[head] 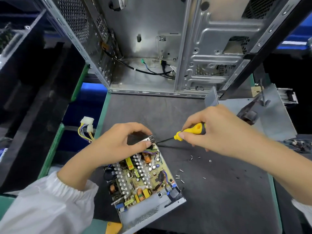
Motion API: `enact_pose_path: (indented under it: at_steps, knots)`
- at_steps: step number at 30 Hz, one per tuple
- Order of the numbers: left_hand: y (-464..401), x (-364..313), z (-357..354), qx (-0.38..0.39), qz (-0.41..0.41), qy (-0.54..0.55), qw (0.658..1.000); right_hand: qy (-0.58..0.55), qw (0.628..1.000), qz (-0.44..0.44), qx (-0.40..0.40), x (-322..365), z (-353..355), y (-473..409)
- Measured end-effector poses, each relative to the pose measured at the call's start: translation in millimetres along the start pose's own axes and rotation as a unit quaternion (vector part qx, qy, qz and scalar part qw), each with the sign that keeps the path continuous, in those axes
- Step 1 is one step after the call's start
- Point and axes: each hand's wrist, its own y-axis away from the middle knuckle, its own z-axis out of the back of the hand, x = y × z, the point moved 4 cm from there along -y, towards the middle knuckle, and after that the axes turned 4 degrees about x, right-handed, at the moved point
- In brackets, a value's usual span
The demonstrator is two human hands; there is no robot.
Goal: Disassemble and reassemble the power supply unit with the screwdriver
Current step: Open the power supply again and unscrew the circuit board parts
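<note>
left hand (116,146) pinches the open power supply (143,179) at its far end while right hand (219,130) grips the screwdriver (189,132), tip at that end.

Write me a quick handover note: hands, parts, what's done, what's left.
Left hand grips the far end of the power supply unit, steadying it on the mat.
Right hand holds the yellow screwdriver, tip at the unit's far edge.
Done: cover off, circuit board exposed; loose screws lie on the mat to the right.
Left: finish disassembly, then reassemble.
</note>
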Motion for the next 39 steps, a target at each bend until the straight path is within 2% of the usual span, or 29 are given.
enact_pose_path:
  at_steps: [5, 15, 39]
  knots:
    - [2.5, 3.8, -7.3, 0.007, 0.041, 0.054, 0.998, 0.026, 1.000, 0.012, 0.007, 5.7, 0.4, -6.5]
    - [1.2, 1.9, -9.7, 0.001, 0.087, 0.058, 0.995, 0.060, 0.998, 0.025, 0.024, 18.3, -4.6, -14.2]
    - [1.5, -0.9, -10.0, -0.012, 0.064, 0.051, 0.997, 0.174, 0.982, 0.071, 0.020, 46.1, -7.4, -26.8]
